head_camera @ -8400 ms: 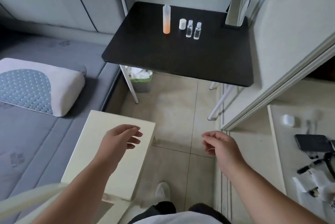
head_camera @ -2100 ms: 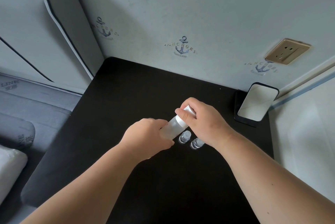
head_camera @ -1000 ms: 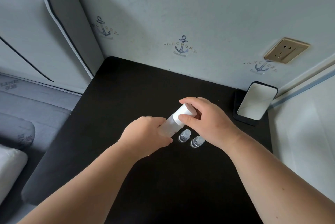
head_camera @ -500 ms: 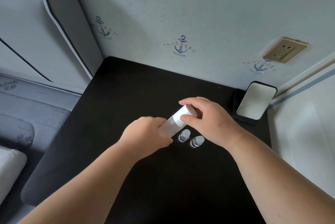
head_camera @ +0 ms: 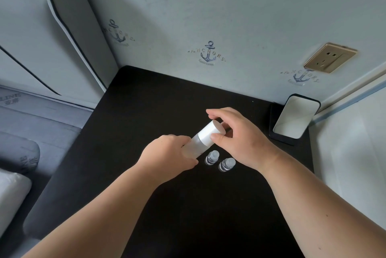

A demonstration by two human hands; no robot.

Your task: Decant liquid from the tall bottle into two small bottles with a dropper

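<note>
My left hand grips the body of the tall frosted bottle, which tilts up and to the right above the black table. My right hand pinches its white cap between thumb and fingers. The bottle's lower part is hidden in my left fist. Two small clear bottles with clear caps stand side by side on the table just below the cap, under my right hand. No dropper is visible.
A small mirror with a dark frame leans against the wall at the table's back right corner. A wall socket sits above it. A grey bed with a padded headboard lies to the left of the table.
My right hand has shifted its fingers round the white cap, which now shows more fully. The tall bottle and my left hand have hardly moved.
</note>
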